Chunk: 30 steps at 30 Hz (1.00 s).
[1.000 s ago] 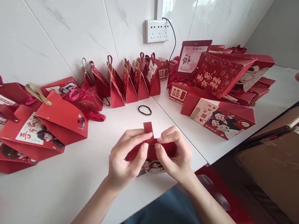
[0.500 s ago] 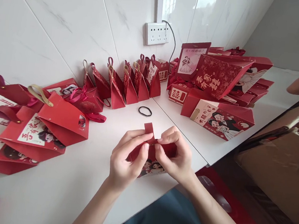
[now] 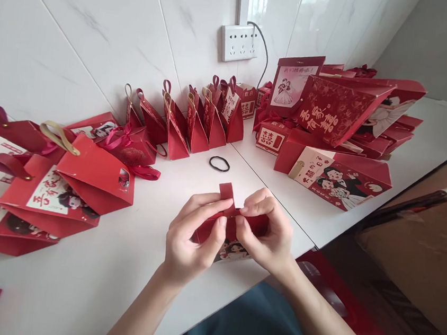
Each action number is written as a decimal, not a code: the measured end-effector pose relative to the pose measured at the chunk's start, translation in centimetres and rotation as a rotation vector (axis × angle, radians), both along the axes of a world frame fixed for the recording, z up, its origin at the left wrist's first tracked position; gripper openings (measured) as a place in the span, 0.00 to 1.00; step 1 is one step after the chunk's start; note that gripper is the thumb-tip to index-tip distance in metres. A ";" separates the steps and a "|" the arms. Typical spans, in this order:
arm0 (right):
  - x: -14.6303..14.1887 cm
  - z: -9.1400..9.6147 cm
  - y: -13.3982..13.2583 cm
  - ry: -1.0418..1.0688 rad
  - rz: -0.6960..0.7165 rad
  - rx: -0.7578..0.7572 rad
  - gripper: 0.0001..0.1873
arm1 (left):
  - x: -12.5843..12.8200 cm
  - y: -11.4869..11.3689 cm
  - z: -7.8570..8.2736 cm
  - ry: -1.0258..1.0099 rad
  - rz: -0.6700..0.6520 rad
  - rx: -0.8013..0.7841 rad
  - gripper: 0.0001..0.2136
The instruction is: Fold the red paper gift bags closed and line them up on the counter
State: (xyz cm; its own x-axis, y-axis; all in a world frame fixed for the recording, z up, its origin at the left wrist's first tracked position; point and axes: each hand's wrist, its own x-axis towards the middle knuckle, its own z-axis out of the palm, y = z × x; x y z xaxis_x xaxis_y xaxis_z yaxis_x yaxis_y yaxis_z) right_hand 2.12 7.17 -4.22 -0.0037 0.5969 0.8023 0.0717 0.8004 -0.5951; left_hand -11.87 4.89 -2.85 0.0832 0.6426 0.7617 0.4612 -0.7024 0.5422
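Between my two hands, near the table's front edge, stands a red gift box [image 3: 234, 249] with a cartoon couple printed on its front. My left hand [image 3: 197, 234] pinches the top edge of the box between thumb and fingers. From the other side, my right hand [image 3: 265, 230] grips the same top edge, its thumb and index finger close to the left thumb. A short red strap [image 3: 227, 192] sticks up from the box beside the left fingertips. My fingers hide much of the upper box and what lies right at the pinch.
A black elastic band [image 3: 219, 164] lies beyond my hands. Several small red triangular boxes [image 3: 196, 124] line the wall. More gift boxes crowd the left [image 3: 95, 175] and the right [image 3: 338, 179]. A white power strip [image 3: 239, 43] hangs on the tiled wall.
Both hands keep their pinch on the box with hardly any movement. The view has shifted slightly, and a finger at the right edge has gone from sight.
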 end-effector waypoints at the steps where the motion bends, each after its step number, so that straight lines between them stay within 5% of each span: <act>1: 0.0 0.0 0.0 0.001 -0.001 0.005 0.11 | 0.0 0.0 0.0 0.000 0.000 0.004 0.15; 17: 0.1 -0.1 0.0 -0.003 0.023 -0.002 0.11 | -0.3 0.1 -0.1 -0.017 -0.071 0.005 0.15; 30: 0.1 -0.2 0.0 0.002 0.031 -0.004 0.11 | -0.1 0.0 -0.1 0.003 0.003 0.026 0.14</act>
